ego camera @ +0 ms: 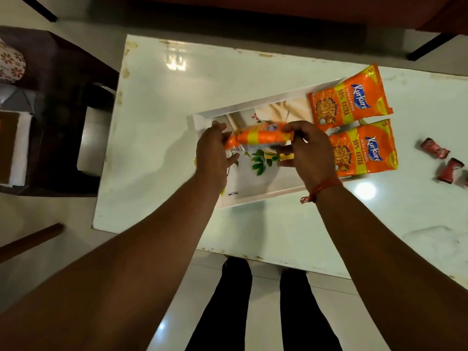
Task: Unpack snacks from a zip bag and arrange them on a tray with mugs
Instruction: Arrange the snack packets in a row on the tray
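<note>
A white tray with a leaf print lies tilted in the middle of the pale table. Two orange Kurkure snack packets lie flat on its right end, one farther and one nearer, side by side. A third orange packet hangs edge-on above the tray's left half. My left hand grips its left end and my right hand grips its right end. No mugs and no zip bag are in view.
Several small red wrapped candies lie on the table at the right edge. A dark chair stands left of the table, with a patterned cloth on it. My legs stand at the table's near edge.
</note>
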Tool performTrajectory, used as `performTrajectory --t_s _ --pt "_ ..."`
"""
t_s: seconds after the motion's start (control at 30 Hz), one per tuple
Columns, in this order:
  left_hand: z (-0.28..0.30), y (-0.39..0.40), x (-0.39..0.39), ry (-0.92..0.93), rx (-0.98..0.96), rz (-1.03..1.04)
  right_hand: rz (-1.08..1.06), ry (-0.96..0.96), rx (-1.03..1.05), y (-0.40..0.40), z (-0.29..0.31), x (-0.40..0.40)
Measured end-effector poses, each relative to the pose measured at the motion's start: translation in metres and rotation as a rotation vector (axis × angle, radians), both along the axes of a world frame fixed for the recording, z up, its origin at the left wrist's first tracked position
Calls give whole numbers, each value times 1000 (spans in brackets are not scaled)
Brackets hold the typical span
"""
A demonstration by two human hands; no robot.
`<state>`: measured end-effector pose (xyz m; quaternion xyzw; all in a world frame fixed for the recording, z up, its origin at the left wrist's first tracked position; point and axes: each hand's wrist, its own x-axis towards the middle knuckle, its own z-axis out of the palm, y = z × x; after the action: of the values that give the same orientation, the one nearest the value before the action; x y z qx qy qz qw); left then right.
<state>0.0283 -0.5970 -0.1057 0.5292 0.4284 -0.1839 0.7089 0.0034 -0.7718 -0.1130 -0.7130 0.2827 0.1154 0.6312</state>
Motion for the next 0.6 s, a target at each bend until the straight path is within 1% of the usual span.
performTrajectory --t_s 0.07,0.13,0.27,0.33,0.37,0.4,0.5,0.6 --pt "-1 -5 3 -24 6 -6 15 -32 7 -6 2 -1" --pt "-4 -16 4 -45 74 -85 38 -56 6 -14 -1 -2" --pt "-13 -42 0 7 260 -315 78 -9 -109 -28 -9 -4" --pt "-14 -55 -4 5 356 -486 87 23 -172 -34 -9 -5" --pt "-14 -61 -6 -5 388 -538 88 26 -193 -37 -10 -4" --pt "-15 -65 -8 -9 406 -556 94 25 -216 -39 -9 -4" --pt "-7 -83 -12 -4 364 -570 128 4 -318 -51 -5 -3" --pt "0 -100 -15 -67 337 -673 138 -24 -399 -65 -1 -6"
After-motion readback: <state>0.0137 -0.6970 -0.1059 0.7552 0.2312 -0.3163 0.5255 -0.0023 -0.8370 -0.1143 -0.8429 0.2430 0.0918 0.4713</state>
